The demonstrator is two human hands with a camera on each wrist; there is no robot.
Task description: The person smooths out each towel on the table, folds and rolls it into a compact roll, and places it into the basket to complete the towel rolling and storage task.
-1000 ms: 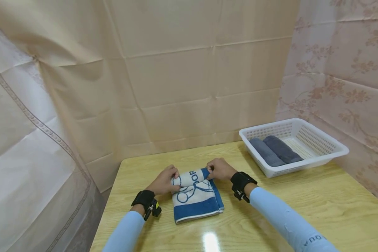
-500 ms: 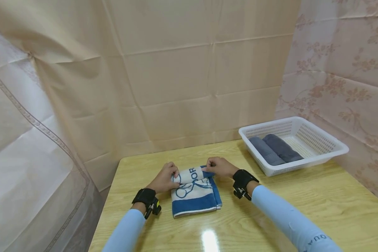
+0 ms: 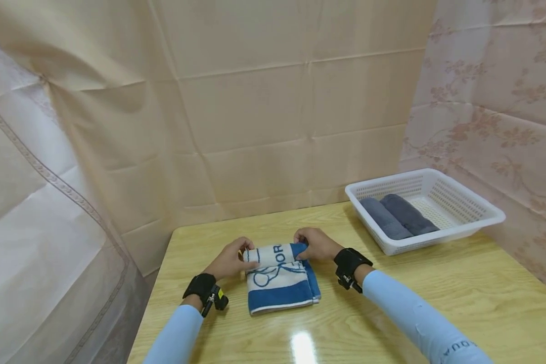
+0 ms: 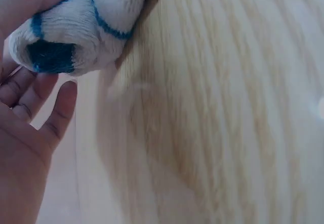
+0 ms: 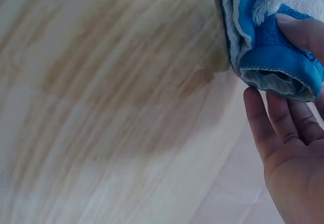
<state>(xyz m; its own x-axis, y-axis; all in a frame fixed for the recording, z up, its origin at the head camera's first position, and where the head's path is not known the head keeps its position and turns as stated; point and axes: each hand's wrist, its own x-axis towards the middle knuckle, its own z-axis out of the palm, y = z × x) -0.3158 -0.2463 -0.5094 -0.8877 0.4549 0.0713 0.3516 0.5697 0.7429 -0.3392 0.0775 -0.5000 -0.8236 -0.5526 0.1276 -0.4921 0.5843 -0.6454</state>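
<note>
A white and blue towel (image 3: 279,297) lies on the table, its far edge turned over into a roll and its near part flat. At the roll's left end my left hand (image 3: 227,260) grips it, thumb on top and fingers behind. The left wrist view shows the towel's (image 4: 109,29) coiled end between thumb and fingers. My right hand (image 3: 319,245) holds the blue right end the same way. In the right wrist view the thumb presses the towel's (image 5: 271,36) blue band, with the fingers under and behind the roll's hollow end.
A white plastic basket (image 3: 473,227) stands at the back right of the wooden table (image 3: 368,323). Two rolled towels, one grey (image 3: 384,218) and one darker grey (image 3: 407,215), lie side by side in its left part. Beige curtain (image 3: 255,126) hangs behind the table.
The towel has shifted slightly away from me. My left hand has slid a little left to the roll's end. The right hand has changed its hold on the right end.
</note>
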